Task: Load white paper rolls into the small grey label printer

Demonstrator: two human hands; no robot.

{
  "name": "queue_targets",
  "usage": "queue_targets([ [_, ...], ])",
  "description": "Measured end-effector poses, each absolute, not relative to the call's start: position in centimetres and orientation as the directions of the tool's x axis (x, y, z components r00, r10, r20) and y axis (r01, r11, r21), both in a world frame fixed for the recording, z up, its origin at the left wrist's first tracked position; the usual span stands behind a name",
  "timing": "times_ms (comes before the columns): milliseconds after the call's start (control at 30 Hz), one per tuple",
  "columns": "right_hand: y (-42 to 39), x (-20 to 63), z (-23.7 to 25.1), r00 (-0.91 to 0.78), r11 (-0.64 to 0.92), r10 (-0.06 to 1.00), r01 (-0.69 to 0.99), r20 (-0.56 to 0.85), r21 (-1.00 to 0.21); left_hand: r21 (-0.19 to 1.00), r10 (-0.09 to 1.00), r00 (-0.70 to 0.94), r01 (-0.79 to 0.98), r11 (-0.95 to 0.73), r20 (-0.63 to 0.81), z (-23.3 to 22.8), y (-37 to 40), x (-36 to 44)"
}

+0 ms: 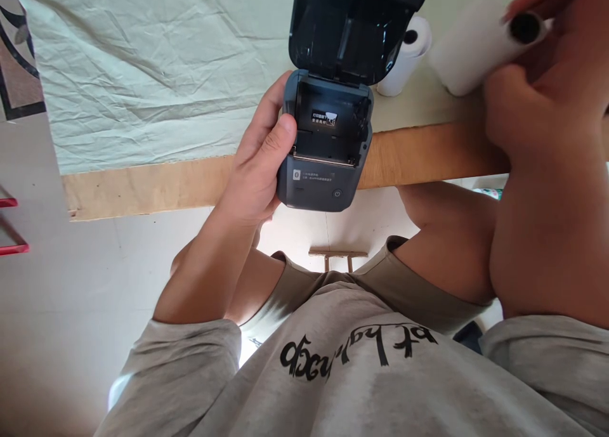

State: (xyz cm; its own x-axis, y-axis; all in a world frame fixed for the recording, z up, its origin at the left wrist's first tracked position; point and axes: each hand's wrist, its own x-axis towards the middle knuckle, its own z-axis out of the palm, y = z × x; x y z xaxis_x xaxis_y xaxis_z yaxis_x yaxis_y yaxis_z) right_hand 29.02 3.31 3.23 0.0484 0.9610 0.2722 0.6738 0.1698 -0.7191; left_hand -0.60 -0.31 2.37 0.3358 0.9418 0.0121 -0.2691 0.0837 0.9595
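Observation:
My left hand (261,155) grips a dark blue-grey portable label printer (318,186) by its side, the thumb lying along the edge. The printer's black lid (345,34) stands open, and no roll shows in its compartment. At the upper right, my right hand (528,101) is closed around the end of a large white paper roll (469,50) with a dark hollow core. Part of that hand is shadowed and cut off by the frame. Between the printer and this roll, a smaller white paper roll (402,63) stands upright on the table.
A pale green cloth (157,75) covers the table, whose bare wooden edge (143,189) runs in front of my legs. Beneath it lies a light tiled floor (85,266) with a small wooden stool (337,254). Red bars (14,249) show at the far left.

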Motion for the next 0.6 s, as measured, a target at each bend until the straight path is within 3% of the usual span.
queue_targets([
  [67,3.1,28.4,3.5,-0.104,0.288,0.942,0.740,0.320,-0.608,0.958,0.944,0.329,-0.273,0.085,0.010,2.7,-0.5,-0.6],
  [133,3.0,28.1,3.5,-0.151,0.305,0.938,0.785,0.311,-0.539,0.957,0.946,0.325,-0.275,0.098,-0.004,2.8,-0.5,-0.5],
  [267,3.4,28.3,3.0,-0.051,0.210,0.948,0.844,0.315,-0.493,0.955,0.944,0.330,-0.284,0.086,0.013,1.8,0.0,-0.8],
  [333,3.6,28.6,2.7,-0.040,0.250,0.923,0.817,0.383,-0.519,0.950,0.920,0.371,-0.313,-0.005,0.127,0.8,0.5,-1.1],
  [400,3.6,28.8,2.6,-0.053,0.289,0.907,0.799,0.417,-0.527,0.952,0.932,0.335,-0.304,-0.035,0.141,0.2,0.8,-1.2],
  [500,3.6,28.4,2.9,-0.067,0.229,0.943,0.843,0.327,-0.487,0.958,0.935,0.336,-0.286,-0.013,0.113,0.2,0.6,-1.1],
  [600,3.6,27.8,3.4,0.031,0.091,0.967,0.888,0.255,-0.452,0.957,0.941,0.327,-0.289,0.012,0.087,0.7,0.3,-0.9],
])
